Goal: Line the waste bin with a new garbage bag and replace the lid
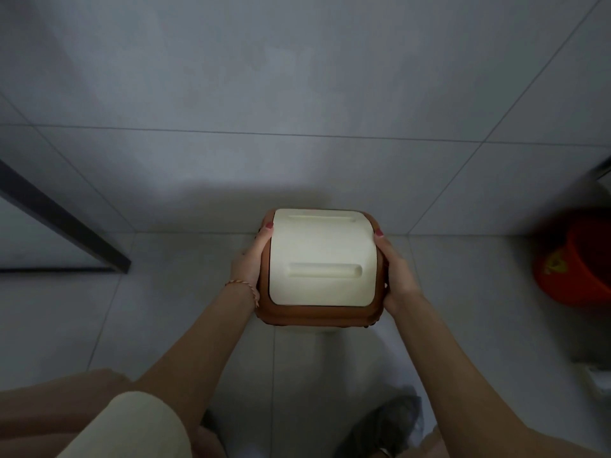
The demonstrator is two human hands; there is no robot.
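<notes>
The bin's lid has a brown frame and a cream swing flap with two recessed grooves. It sits over the waste bin, of which only a pale sliver shows below the lid's near edge. My left hand grips the lid's left side and my right hand grips its right side. No garbage bag is visible; the bin's inside is hidden under the lid.
The bin stands on a light tiled floor against a grey tiled wall. An orange bucket stands at the right. A dark door frame runs along the left. My feet are close below the bin.
</notes>
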